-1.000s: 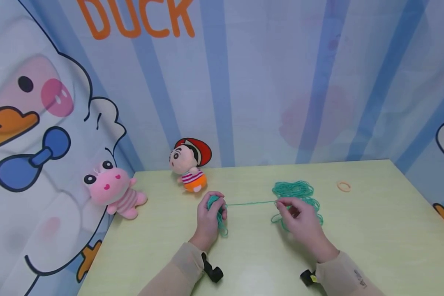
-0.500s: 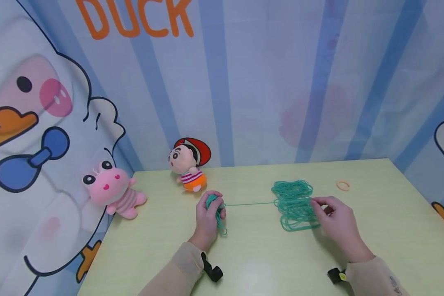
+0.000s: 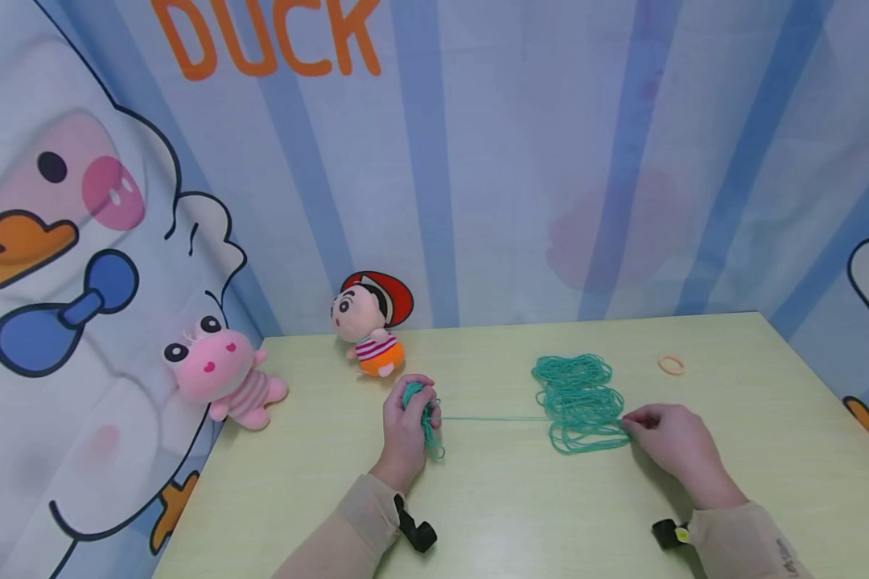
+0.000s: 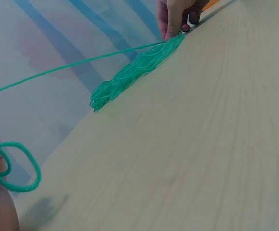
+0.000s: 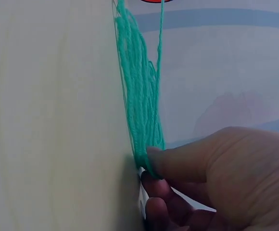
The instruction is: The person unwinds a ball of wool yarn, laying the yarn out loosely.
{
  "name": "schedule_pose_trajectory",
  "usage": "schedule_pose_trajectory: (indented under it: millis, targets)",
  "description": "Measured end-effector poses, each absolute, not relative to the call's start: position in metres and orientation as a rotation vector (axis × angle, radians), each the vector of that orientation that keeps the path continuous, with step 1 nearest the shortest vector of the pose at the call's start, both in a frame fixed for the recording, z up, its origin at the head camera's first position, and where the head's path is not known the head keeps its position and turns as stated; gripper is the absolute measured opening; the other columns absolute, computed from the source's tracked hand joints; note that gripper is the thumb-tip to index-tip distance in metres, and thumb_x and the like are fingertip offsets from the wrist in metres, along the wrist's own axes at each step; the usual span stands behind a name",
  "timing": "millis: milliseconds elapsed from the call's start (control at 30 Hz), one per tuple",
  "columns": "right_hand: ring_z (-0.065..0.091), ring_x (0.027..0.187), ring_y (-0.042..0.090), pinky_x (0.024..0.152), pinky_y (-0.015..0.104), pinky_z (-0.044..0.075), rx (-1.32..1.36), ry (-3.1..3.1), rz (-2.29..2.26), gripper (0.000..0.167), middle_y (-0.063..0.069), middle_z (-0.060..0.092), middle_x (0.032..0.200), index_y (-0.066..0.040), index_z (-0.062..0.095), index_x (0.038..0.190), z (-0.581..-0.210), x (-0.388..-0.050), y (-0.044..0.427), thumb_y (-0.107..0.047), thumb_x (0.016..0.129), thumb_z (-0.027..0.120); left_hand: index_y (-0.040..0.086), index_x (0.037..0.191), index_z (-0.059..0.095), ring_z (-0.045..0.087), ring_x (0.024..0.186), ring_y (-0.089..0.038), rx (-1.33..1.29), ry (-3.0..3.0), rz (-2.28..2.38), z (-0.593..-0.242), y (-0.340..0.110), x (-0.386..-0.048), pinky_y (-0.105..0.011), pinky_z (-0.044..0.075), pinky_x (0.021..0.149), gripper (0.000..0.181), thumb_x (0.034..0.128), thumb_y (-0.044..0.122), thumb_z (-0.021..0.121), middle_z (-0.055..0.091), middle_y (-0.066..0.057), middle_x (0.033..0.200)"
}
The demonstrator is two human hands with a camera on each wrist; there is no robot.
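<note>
The left hand (image 3: 404,434) grips a small bundle of green yarn (image 3: 433,438), loops hanging below its fingers. From it a single taut strand (image 3: 492,418) runs right to the looped yarn pile (image 3: 575,398) lying on the table. At the pile's right edge the right hand (image 3: 677,446) pinches the yarn between thumb and finger. In the right wrist view the thumb of that hand (image 5: 216,173) presses the end of the green loops (image 5: 139,86). The left wrist view shows a loose loop (image 4: 31,161) by the left hand (image 4: 0,207).
A pink plush toy (image 3: 213,366) lies at the table's left edge. A plush figure with a red cap (image 3: 365,318) stands at the back edge, behind the left hand. An orange ring (image 3: 671,365) lies on the table (image 3: 739,378) behind the right hand. A printed curtain (image 3: 507,161) hangs behind.
The right hand has moved right, then toward the table's front, drawing the strand over the pile. That strand now lies nearer the front. The left hand has stayed nearly still, gripping its bundle.
</note>
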State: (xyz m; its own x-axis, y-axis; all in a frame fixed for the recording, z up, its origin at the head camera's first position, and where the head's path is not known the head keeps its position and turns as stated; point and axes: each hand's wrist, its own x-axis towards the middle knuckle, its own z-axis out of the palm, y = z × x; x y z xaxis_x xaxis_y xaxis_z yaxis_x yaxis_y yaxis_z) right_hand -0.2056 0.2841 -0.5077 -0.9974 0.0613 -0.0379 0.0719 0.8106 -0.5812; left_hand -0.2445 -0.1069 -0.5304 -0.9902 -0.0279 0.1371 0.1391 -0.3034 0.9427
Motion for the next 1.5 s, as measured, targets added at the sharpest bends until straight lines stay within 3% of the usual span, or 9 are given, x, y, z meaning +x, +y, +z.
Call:
schedule_pose_trajectory:
  millis: [233,333,467,600,733,833,933,1100,1500]
  targets:
    - [0.072,0.113,0.046,0.095,0.064,0.056,0.053,2.997,-0.942,0.035,0.023,0.077,0.121,-0.002,0.076,0.127,-0.501,-0.203,0.275,-0.028,0.105,0.07,0.0,0.115,0.057,0.051,0.06,-0.015,-0.175,-1.797,-2.463,-0.532,-0.106,-0.244,-0.023,0.05,0.059,0.015,0.1078,0.014,0.058,0.057,-0.001,0.079]
    - [0.071,0.096,0.039,0.082,0.053,0.058,-0.019,3.1,-0.984,0.035,0.025,0.072,0.122,-0.001,0.073,0.13,-0.496,-0.199,0.259,-0.026,0.105,0.07,0.0,0.115,0.057,0.052,0.06,-0.015,-0.174,-1.815,-2.458,-0.532,-0.106,-0.243,-0.024,0.051,0.06,0.015,0.1082,0.014,0.058,0.057,-0.001,0.08]
    - [0.062,0.081,0.016,0.068,0.031,0.051,-0.259,3.162,-1.145,0.028,0.017,0.073,0.12,-0.003,0.076,0.127,-0.49,-0.195,0.221,-0.019,0.104,0.073,-0.002,0.117,0.057,0.053,0.061,-0.015,-0.18,-1.83,-2.452,-0.533,-0.105,-0.243,-0.024,0.052,0.06,0.017,0.1088,0.012,0.057,0.058,-0.002,0.08]
    - [0.065,0.083,0.006,0.067,0.023,0.053,-0.516,2.978,-1.285,0.03,0.011,0.077,0.129,-0.008,0.076,0.132,-0.487,-0.195,0.17,-0.021,0.105,0.076,0.001,0.117,0.058,0.053,0.061,-0.015,-0.194,-1.835,-2.445,-0.532,-0.105,-0.243,-0.024,0.052,0.061,0.014,0.1092,0.013,0.058,0.058,-0.001,0.081]
    - [0.067,0.084,0.002,0.067,0.022,0.055,-0.586,2.792,-1.309,0.038,0.009,0.076,0.139,-0.011,0.072,0.142,-0.486,-0.197,0.123,-0.027,0.107,0.073,0.003,0.117,0.058,0.054,0.062,-0.014,-0.2,-1.838,-2.448,-0.532,-0.105,-0.243,-0.023,0.053,0.061,0.014,0.1092,0.015,0.06,0.059,0.0,0.08]
    - [0.063,0.077,0.002,0.065,0.022,0.053,-0.588,2.779,-1.273,0.038,0.006,0.079,0.133,-0.011,0.074,0.141,-0.484,-0.2,0.097,-0.029,0.108,0.072,0.002,0.117,0.057,0.055,0.062,-0.013,-0.211,-1.854,-2.431,-0.532,-0.104,-0.243,-0.023,0.054,0.062,0.015,0.1093,0.014,0.061,0.059,-0.001,0.077]
    - [0.057,0.07,0.002,0.064,0.022,0.05,-0.591,2.833,-1.228,0.027,0.002,0.082,0.118,-0.011,0.081,0.128,-0.483,-0.201,0.082,-0.026,0.107,0.072,0.0,0.118,0.057,0.055,0.06,-0.012,-0.221,-1.869,-2.404,-0.532,-0.103,-0.243,-0.023,0.054,0.06,0.017,0.1093,0.014,0.062,0.058,-0.001,0.074]
    - [0.055,0.07,0.001,0.065,0.022,0.049,-0.572,2.9,-1.214,0.015,-0.004,0.081,0.101,-0.014,0.084,0.11,-0.482,-0.2,0.084,-0.021,0.107,0.072,-0.002,0.119,0.057,0.056,0.061,-0.012,-0.213,-1.871,-2.381,-0.531,-0.101,-0.243,-0.022,0.053,0.059,0.02,0.109,0.014,0.062,0.059,-0.001,0.074]
    - [0.059,0.068,0.007,0.058,0.026,0.049,-0.349,2.886,-1.458,0.019,0.007,0.081,0.102,-0.008,0.078,0.119,-0.471,-0.189,0.156,-0.021,0.111,0.067,0.008,0.105,0.056,0.051,0.059,-0.015,-0.182,-1.817,-2.436,-0.53,-0.105,-0.244,-0.022,0.049,0.059,0.004,0.1074,0.011,0.059,0.053,0.0,0.076]
